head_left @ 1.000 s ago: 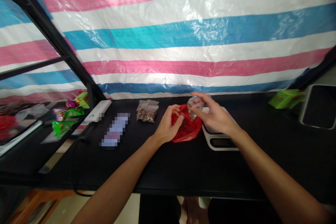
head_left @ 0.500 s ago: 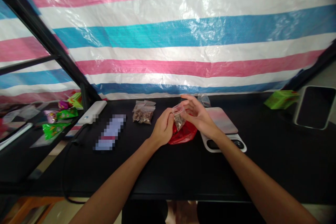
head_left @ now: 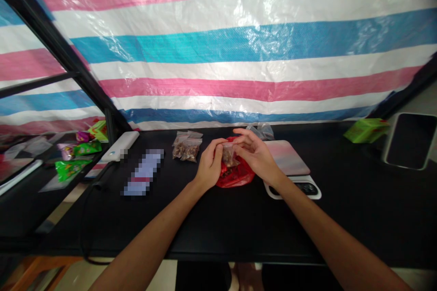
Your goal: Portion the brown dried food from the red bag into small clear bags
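Observation:
A small clear zip bag (head_left: 230,155) with brown bits in it hangs between my two hands, over a red plastic bag (head_left: 241,177). My left hand (head_left: 210,163) pinches its top edge on the left side. On the right side, my right hand (head_left: 255,152) grips the same edge between thumb and finger, other fingers raised. Dark brown pieces show inside the red bag below. Just right of my right hand lies a white kitchen scale (head_left: 317,191) with a pinkish plate (head_left: 288,158). Several filled zip bags (head_left: 187,148) lie to the left.
Empty-looking clear bags (head_left: 266,131) lie behind the scale. Leftward are a blurred-out phone-like object (head_left: 145,170), a white power strip (head_left: 123,144) with a black cable, and snack packets (head_left: 73,168). Rightward stand a green box (head_left: 366,130) and a dark-screened device (head_left: 409,141). A striped sheet (head_left: 239,68) hangs behind.
The small zip bag has come slightly down and left, now level over the red bag. My fingers have shifted along its top, and more of the red bag's contents shows.

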Tool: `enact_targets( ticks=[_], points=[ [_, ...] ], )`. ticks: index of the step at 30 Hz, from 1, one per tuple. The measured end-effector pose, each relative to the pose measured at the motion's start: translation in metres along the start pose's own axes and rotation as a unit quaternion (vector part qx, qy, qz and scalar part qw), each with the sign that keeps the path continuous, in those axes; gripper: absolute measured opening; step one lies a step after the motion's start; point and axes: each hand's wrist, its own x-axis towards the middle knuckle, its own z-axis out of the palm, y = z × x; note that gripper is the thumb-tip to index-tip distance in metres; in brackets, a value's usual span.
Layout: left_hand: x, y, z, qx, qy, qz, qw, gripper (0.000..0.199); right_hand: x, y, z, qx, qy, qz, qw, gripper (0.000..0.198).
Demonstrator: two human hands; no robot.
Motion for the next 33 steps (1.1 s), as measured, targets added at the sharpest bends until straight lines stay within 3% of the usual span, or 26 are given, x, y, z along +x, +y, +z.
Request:
enact_targets(
  ticks=[7, 13, 17, 21, 33],
  points=[
    [0.0004, -0.0051, 0.0069, -0.052, 0.012, -0.04, 0.998, 0.022, 0.0012, 0.0095, -0.0057, -0.072, 0.074, -0.05, 0.993, 0.035],
    [0.0025, -0.002, 0.0067, -0.054, 0.013, -0.021, 0.998, 0.019, -0.0026, 0.0045, -0.0024, -0.105, 0.028, -0.066, 0.992, 0.044],
    [0.0029, -0.0044, 0.0066, -0.049, 0.018, -0.017, 0.998, 0.019, -0.0024, 0.004, -0.0015, -0.095, 0.04, -0.071, 0.992, 0.032],
    [0.003, -0.0087, 0.0058, -0.054, 0.029, -0.03, 0.998, 0.02, -0.0009, 0.005, -0.0038, -0.094, 0.047, -0.076, 0.992, 0.04],
    [0.0027, 0.0001, 0.0022, -0.024, 0.02, 0.044, 0.999, 0.016, -0.004, 0.0044, -0.0035, -0.126, 0.02, -0.071, 0.989, 0.037]
  ],
)
